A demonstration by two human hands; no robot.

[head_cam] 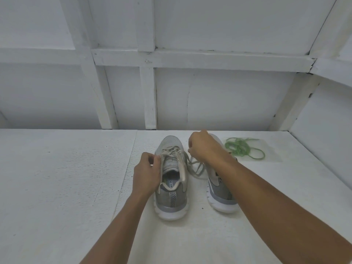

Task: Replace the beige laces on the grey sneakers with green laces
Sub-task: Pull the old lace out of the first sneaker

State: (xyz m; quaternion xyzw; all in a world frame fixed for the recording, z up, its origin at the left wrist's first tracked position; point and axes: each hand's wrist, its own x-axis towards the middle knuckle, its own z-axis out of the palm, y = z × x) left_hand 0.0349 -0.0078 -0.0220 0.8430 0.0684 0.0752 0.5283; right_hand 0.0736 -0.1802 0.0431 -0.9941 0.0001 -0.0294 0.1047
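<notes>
**Head view: both hands at the beige lace of the left sneaker**

The left hand [146,174] curls round the outer edge of the left sneaker [170,189], thumb and fingers closed on the rim of the upper beside the eyelets. Whether it also catches a strand of lace there is not clear. The shoe stands upright on its sole on the white table [66,178], heel toward the person.

The right hand [203,147] hangs raised on the far side of that grip, beyond the shoe's inner edge, its fingers bunched and pinching the beige lace [196,169]. From the pinch the lace drops and lies in loose loops on the table in the gap between the two shoes. The rest of it crosses the eyelets just beside the left hand's thumb.

The right sneaker [221,195] stands under the right hand and forearm, mostly hidden by them; only its heel and part of its toe show.

The green laces [242,148] lie in a loose tangle outward of the right hand, near it but apart, on a clear plastic sheet [272,151]. Beyond both hands rises a white panelled wall [219,96].
</notes>
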